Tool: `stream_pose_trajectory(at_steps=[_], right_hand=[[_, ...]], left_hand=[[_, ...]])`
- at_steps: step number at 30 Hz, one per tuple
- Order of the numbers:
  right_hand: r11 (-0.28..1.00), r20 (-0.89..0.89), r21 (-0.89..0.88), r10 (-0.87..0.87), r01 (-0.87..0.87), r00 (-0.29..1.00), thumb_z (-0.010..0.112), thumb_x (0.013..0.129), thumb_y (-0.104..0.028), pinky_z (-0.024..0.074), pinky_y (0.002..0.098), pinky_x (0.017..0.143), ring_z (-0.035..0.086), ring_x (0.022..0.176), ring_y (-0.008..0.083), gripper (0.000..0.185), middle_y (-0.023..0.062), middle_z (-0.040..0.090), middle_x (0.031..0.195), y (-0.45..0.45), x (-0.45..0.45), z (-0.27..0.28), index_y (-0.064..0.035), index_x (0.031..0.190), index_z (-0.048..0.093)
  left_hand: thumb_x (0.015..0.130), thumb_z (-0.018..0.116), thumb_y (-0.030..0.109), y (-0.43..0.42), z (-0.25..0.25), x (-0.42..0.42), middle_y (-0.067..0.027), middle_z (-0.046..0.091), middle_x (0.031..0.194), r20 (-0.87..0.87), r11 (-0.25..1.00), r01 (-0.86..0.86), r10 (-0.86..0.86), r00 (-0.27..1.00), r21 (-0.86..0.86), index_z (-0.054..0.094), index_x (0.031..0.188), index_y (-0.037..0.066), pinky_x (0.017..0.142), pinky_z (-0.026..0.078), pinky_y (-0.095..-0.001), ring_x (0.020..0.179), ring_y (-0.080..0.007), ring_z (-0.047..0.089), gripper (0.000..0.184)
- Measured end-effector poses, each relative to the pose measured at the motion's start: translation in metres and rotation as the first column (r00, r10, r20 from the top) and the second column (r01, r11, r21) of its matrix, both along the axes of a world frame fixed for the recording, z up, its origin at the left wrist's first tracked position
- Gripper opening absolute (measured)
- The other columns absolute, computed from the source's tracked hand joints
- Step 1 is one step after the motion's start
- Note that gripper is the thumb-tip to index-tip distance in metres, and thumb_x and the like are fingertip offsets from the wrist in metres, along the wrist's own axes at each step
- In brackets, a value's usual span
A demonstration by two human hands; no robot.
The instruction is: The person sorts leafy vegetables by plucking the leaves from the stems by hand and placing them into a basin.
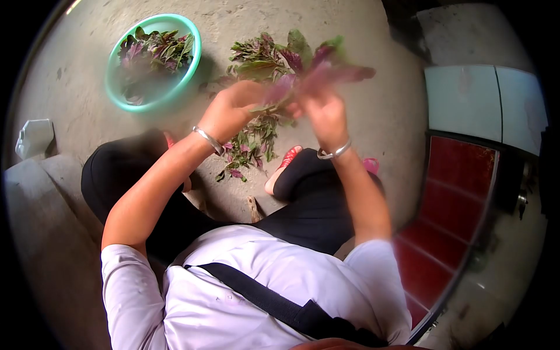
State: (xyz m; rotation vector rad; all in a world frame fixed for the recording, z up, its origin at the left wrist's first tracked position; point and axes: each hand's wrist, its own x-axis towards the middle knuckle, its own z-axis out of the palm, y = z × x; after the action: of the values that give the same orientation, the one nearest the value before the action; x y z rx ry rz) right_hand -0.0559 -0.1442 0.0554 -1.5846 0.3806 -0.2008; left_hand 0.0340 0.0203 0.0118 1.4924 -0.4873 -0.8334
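Note:
Purple-and-green amaranth (335, 73) is up between my two hands, its leaves blurred by motion. My right hand (326, 116) is closed on the sprig from below, thumb and fingers pinched together. On the other side, my left hand (238, 104) is closed at the leaves nearest it; its fingertips are partly hidden. Behind the hands a heap of amaranth (254, 52) lies on the concrete floor. Smaller loose leaves (251, 146) are scattered on the floor below my hands, between my feet.
A turquoise basin (197, 49) at the upper left holds amaranth leaves (160, 49). My knees frame the work area, with a red sandal (290, 156) by the leaves. Red tiles (461, 169) and pale tiles (464, 96) form a raised edge at right. A pale angular object (36, 138) sits far left.

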Motion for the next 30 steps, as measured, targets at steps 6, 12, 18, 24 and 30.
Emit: stream_pose_trajectory(at_steps=[6, 12, 18, 24, 30], right_hand=[[0.995, 0.004, -0.098, 0.003, -0.002, 1.0, 0.054, 0.082, -0.004, 0.0476, 0.0219, 0.055, 0.059, 0.064, 0.0106, 0.017, 0.0058, 0.06, 0.082, 0.005, -0.003, 0.002, 0.0039, 0.098, 0.053], [0.947, 0.021, -0.317, 0.058, -0.048, 0.998, 0.054, 0.081, 0.0, 0.0481, 0.0225, 0.06, 0.058, 0.068, 0.0106, 0.018, 0.0072, 0.057, 0.086, 0.008, -0.008, -0.002, 0.0062, 0.097, 0.054], [0.813, 0.063, -0.579, 0.128, -0.069, 0.99, 0.054, 0.078, 0.0, 0.0468, 0.0287, 0.065, 0.058, 0.073, 0.0213, 0.016, 0.012, 0.055, 0.086, 0.008, -0.007, 0.0, 0.0037, 0.094, 0.056], [0.594, 0.201, -0.802, 0.169, 0.063, 0.965, 0.056, 0.077, -0.006, 0.0433, 0.033, 0.06, 0.055, 0.067, 0.0266, 0.011, 0.011, 0.058, 0.076, 0.004, -0.004, -0.014, -0.0007, 0.087, 0.059], [0.554, 0.188, -0.832, 0.212, 0.04, 0.959, 0.055, 0.076, 0.0, 0.0446, 0.0352, 0.064, 0.056, 0.071, 0.03, 0.017, 0.0154, 0.057, 0.083, 0.007, -0.004, -0.004, 0.0009, 0.092, 0.058]], left_hand=[[0.074, 0.047, -0.01, 0.0, 0.011, -0.001, -0.0016, 0.056, 0.096, 0.009, 0.967, -0.214, 0.217, 0.976, -0.141, 0.051, 0.104, 0.001, 0.077, 0.04, -0.0194, 0.086, -0.0066, 0.05, 0.033], [0.084, 0.042, 0.016, 0.013, 0.02, 0.017, -0.005, 0.057, 0.087, -0.435, 0.876, -0.434, 0.313, 0.844, -0.211, 0.053, 0.099, 0.002, 0.062, 0.04, -0.0231, 0.071, -0.0117, 0.052, 0.023], [0.091, 0.033, 0.031, 0.015, 0.038, 0.014, -0.0082, 0.057, 0.092, -0.538, 0.894, -0.376, 0.198, 0.819, -0.244, 0.05, 0.094, 0.007, 0.06, 0.042, -0.0256, 0.073, -0.0163, 0.055, 0.03], [0.091, 0.038, 0.034, 0.018, 0.046, 0.018, -0.0079, 0.057, 0.093, -0.545, 0.946, -0.139, -0.047, 0.837, -0.294, 0.051, 0.096, 0.006, 0.059, 0.044, -0.0236, 0.075, -0.0154, 0.058, 0.031], [0.083, 0.053, 0.001, 0.011, 0.057, 0.01, -0.0041, 0.059, 0.089, -0.359, 0.993, -0.056, 0.015, 0.933, -0.106, 0.052, 0.103, 0.001, 0.071, 0.045, -0.0198, 0.08, -0.0093, 0.055, 0.02]])
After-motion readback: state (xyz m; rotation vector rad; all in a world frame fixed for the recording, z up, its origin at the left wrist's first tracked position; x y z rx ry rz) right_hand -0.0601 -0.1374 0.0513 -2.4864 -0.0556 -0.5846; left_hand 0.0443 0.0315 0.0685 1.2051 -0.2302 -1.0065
